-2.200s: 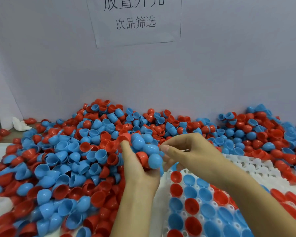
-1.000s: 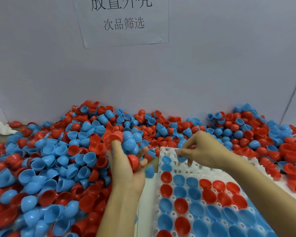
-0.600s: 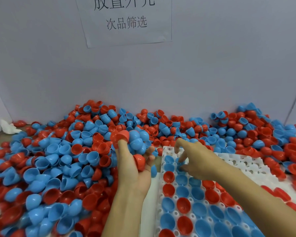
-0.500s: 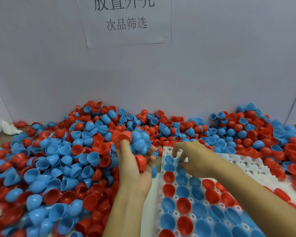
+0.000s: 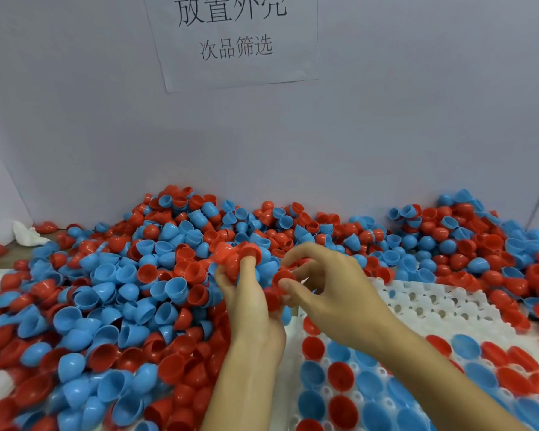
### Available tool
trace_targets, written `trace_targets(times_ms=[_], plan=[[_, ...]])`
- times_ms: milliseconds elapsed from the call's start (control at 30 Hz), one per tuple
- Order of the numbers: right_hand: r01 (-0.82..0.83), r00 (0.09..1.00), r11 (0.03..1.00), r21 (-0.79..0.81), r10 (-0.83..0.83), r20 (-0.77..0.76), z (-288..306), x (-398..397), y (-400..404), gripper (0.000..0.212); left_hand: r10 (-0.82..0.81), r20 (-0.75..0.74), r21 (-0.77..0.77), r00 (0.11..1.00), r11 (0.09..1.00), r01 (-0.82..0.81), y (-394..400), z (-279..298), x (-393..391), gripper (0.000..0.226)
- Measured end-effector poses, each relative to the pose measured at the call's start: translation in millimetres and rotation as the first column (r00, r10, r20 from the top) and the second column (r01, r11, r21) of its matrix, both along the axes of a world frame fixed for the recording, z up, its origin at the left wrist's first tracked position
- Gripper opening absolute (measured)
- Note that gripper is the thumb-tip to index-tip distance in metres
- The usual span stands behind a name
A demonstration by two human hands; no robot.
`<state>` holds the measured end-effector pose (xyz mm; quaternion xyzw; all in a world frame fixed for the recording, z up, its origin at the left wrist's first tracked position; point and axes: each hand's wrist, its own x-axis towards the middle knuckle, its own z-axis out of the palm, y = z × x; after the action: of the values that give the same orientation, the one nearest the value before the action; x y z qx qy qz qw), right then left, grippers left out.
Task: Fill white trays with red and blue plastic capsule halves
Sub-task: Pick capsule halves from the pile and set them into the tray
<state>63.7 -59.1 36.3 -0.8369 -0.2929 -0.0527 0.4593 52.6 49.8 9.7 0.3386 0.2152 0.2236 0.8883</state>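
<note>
Capsule halves [image 5: 112,293] heap across the left and back of the frame, so a nudge could send them sliding over the white tray [image 5: 433,309] at lower right, whose near pockets are filled and far ones bare. Your left hand [image 5: 249,303], at centre, cups an overfull clutch of halves; loosen it and they spill. Your right hand [image 5: 327,293] pinches a red half [image 5: 283,276] there; a weak pinch drops it.
</note>
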Motion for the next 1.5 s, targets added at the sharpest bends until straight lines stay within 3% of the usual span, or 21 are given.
trace_targets(times_ms=[67,167,267,433,633,733,867,933,1067,1133,1200,1267,1333,1400,1500], plan=[[0.077,0.997,0.996,0.044,-0.076,-0.031,-4.9,4.1,0.3,0.027,-0.001,0.026,-0.067,1.000,0.998,0.002,0.9,-0.3,1.4,0.032],[0.131,0.990,0.991,-0.003,-0.131,0.051,-10.4,4.6,0.9,0.022,0.001,0.060,-0.094,0.998,0.996,0.005,-3.6,2.5,2.8,0.028],[0.094,0.989,0.994,-0.053,-0.087,0.120,-12.4,1.9,1.5,0.017,0.050,0.054,-0.075,0.997,0.996,-0.046,-8.1,1.7,4.1,0.030],[0.034,0.996,0.997,-0.065,-0.028,0.085,-13.8,2.4,3.1,0.009,0.055,0.088,0.014,0.995,0.998,-0.057,-11.9,-0.6,5.0,0.038],[0.256,0.961,0.965,-0.050,-0.248,0.123,9.7,26.7,-35.1,0.014,-0.007,0.118,0.069,0.993,0.998,-0.001,0.8,-8.5,7.4,0.026],[0.293,0.956,0.883,-0.366,-0.276,0.098,19.2,45.2,-64.8,0.017,-0.047,0.128,0.076,0.991,0.996,0.037,2.8,-9.4,5.9,0.023],[0.172,0.982,0.669,-0.723,-0.173,0.074,6.0,58.0,-67.2,0.016,-0.140,0.138,0.104,0.980,0.986,0.127,-1.4,-7.2,4.0,0.033],[0.168,0.983,0.567,-0.807,-0.162,0.091,-2.3,59.9,-63.9,0.019,-0.192,0.143,0.116,0.971,0.977,0.176,-0.7,-7.2,2.4,0.037],[0.151,0.987,0.516,-0.843,-0.134,0.094,-13.4,58.4,-61.4,0.018,-0.325,0.144,0.058,0.935,0.946,0.320,-0.5,-5.5,-1.2,0.069],[0.140,0.989,0.530,-0.836,-0.113,0.094,-7.8,56.9,-65.9,0.021,-0.367,0.153,0.031,0.918,0.930,0.367,-1.3,-4.7,-1.4,0.056],[0.164,0.986,0.610,-0.775,-0.093,0.135,6.6,53.1,-70.3,0.022,-0.382,0.160,0.032,0.910,0.924,0.382,-2.7,-4.8,-0.6,0.041],[0.176,0.978,0.796,-0.579,-0.076,0.192,21.0,45.3,-65.2,0.015,-0.369,0.142,0.063,0.919,0.930,0.363,-4.0,-3.3,-0.4,0.048],[0.096,0.992,0.945,-0.312,-0.065,0.106,30.0,30.5,-51.0,0.005,-0.355,0.105,0.128,0.929,0.931,0.341,-6.0,-2.3,-0.3,0.058],[0.046,0.999,0.980,-0.196,-0.049,-0.010,28.9,19.5,-34.7,0.017,-0.343,0.068,0.170,0.937,0.929,0.328,-7.2,-3.8,0.8,0.055],[0.101,0.995,0.977,-0.189,-0.102,0.007,16.3,16.7,-22.1,0.016,-0.326,0.053,0.126,0.944,0.940,0.318,-7.9,-4.7,0.2,0.048]])
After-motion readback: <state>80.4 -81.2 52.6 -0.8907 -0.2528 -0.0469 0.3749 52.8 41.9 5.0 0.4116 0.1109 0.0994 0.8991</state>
